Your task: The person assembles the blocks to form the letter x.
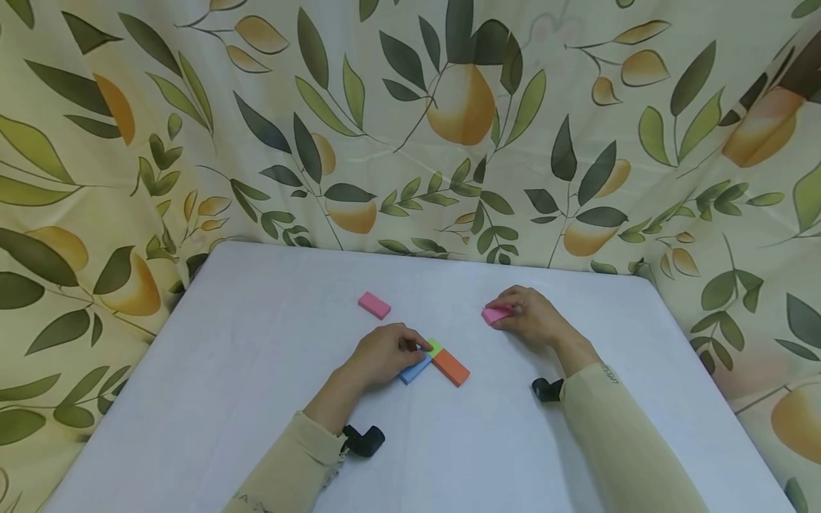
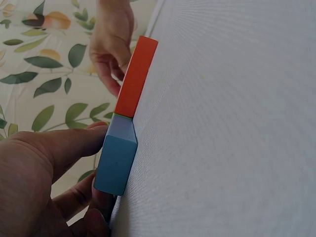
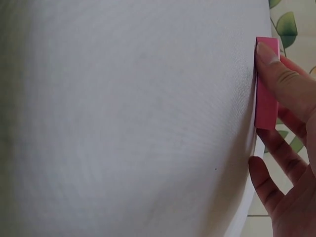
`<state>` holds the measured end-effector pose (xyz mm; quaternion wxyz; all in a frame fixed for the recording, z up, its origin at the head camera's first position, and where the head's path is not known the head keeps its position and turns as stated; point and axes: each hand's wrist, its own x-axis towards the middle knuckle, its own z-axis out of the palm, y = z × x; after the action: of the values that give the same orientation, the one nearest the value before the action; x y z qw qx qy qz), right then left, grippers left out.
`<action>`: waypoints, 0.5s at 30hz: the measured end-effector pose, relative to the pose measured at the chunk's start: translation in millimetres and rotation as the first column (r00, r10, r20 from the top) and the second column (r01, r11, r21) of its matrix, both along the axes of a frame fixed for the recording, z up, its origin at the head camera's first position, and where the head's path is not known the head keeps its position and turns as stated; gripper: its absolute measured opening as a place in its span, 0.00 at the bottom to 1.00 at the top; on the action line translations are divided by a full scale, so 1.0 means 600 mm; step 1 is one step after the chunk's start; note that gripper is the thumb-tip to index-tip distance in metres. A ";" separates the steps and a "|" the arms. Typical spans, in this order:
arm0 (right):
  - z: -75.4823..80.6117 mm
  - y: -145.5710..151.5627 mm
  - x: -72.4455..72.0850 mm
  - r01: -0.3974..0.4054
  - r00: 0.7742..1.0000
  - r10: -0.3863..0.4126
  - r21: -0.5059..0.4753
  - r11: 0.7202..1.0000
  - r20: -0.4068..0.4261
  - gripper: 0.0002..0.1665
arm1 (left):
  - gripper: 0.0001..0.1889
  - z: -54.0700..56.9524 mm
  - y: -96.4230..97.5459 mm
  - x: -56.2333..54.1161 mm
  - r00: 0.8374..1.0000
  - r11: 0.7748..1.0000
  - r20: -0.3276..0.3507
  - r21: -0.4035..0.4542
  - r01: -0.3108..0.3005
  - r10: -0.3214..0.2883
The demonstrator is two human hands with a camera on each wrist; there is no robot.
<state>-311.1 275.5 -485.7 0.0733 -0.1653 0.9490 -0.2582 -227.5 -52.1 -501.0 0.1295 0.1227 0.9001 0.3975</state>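
Note:
My left hand [image 1: 383, 355] holds a blue block [image 1: 414, 372] between thumb and fingers; the left wrist view shows the thumb on one side of the block [image 2: 116, 165]. The blue block lies flat on the white-covered table. An orange block [image 1: 452, 368] meets it at an angle, and a small green piece [image 1: 435, 347] shows at their corner, partly hidden by fingertips. Farther right, my right hand [image 1: 535, 318] pinches a pink block [image 1: 490, 315]. In the right wrist view the thumb presses along that pink block [image 3: 267, 98], low at the cloth.
A second pink block [image 1: 375, 305] lies behind my left hand, toward the far side of the table [image 1: 256, 342]. A curtain [image 1: 398, 164] printed with fruit and leaves hangs behind the table's far edge. Dark wrist cameras [image 1: 364, 442] sit at both sleeves.

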 end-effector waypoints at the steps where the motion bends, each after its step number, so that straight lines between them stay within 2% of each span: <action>1: 0.000 0.001 0.000 0.000 1.000 0.000 -0.004 1.000 -0.003 0.21 | 0.08 0.000 0.000 0.000 1.000 1.000 -0.002 -0.001 0.001 -0.001; 9: 0.000 0.004 0.002 -0.028 0.999 0.027 -0.011 1.000 -0.036 0.21 | 0.08 0.004 0.000 0.002 1.000 1.000 -0.002 0.002 0.000 0.000; 15: 0.004 0.002 0.003 -0.023 1.000 0.022 -0.021 1.000 -0.022 0.20 | 0.08 0.003 0.001 0.003 1.000 1.000 -0.003 0.004 -0.004 0.004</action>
<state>-309.3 276.6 -483.2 0.0640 -0.1795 0.9450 -0.2657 -225.7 -51.4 -499.1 0.1273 0.1216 0.8997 0.3994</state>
